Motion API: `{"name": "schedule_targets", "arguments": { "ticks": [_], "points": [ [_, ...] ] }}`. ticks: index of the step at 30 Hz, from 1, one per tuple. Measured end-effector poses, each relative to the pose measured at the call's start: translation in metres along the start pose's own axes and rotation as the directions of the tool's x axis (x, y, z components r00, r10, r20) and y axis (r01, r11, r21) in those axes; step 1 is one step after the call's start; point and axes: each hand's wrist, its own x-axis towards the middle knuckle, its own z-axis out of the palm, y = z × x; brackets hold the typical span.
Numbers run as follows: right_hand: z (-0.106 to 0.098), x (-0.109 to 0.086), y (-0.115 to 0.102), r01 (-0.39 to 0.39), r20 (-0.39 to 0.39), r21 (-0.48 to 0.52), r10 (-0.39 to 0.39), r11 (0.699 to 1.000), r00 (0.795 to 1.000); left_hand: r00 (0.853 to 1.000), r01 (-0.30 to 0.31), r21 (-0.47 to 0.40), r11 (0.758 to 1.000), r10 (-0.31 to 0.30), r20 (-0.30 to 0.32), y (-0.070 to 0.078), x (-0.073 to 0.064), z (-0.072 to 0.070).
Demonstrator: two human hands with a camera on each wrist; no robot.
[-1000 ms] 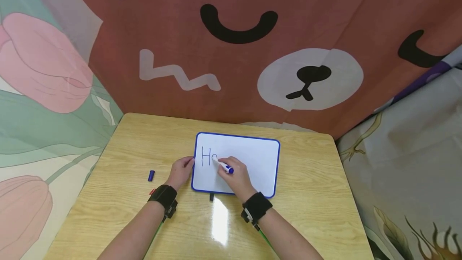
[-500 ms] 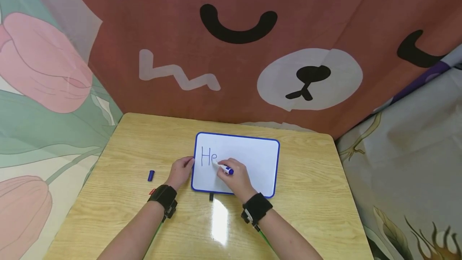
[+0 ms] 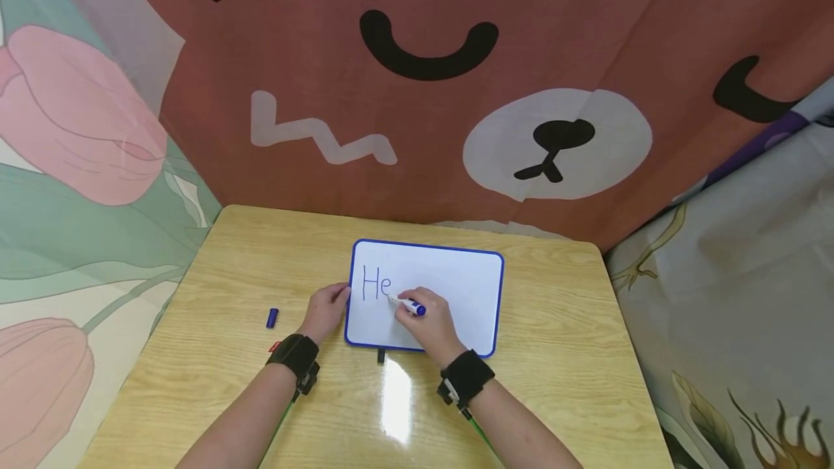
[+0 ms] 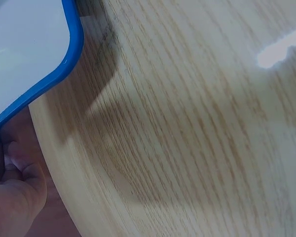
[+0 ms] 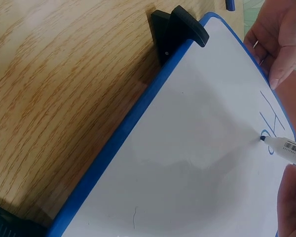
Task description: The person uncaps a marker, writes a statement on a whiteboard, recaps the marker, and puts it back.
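Observation:
A small whiteboard [image 3: 449,281] with a blue frame lies on the table, and "He" is written in blue on its left part. My right hand [image 3: 428,323] pinches a white marker [image 3: 410,306] with a blue end. In the right wrist view the tip of the marker [image 5: 288,148] touches the board at the end of the "e". My left hand [image 3: 323,312] holds the board's left edge; in the right wrist view the thumb of the left hand [image 5: 281,42] lies at the rim. A blue marker cap [image 3: 272,318] lies on the table, left of that hand.
A black clip-like piece [image 5: 180,32] sits on the board's near edge. The wooden table [image 3: 554,324] carries everything, with a patterned cloth [image 3: 417,121] hanging behind it. Both wrists wear black straps with green cables.
My right hand has drawn the marker through the curve of the "e", finishing its lower stroke, and shifted slightly right and down. The left hand stays at the board's edge.

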Motion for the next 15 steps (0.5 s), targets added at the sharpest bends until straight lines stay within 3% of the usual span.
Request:
{"name": "schedule_targets", "arguments": {
  "ticks": [7,11,15],
  "points": [
    [-0.002,0.0006,-0.0001,-0.015,-0.024,0.01,0.015,1.0,1.0,1.0,0.009,-0.004,1.0,-0.008,0.011,0.0003,-0.0005,-0.0008],
    [-0.0028,0.0011,0.0013,0.008,-0.034,0.029,-0.007,1.0,0.999,1.0,0.004,0.0,1.0,-0.004,0.003,-0.0002,-0.0002,-0.0003],
    [-0.0067,0.0021,0.004,0.053,-0.099,0.093,-0.044,0.994,0.994,1.0,0.008,-0.004,1.0,-0.008,0.007,-0.0001,-0.0001,0.0001]
  ]
}}
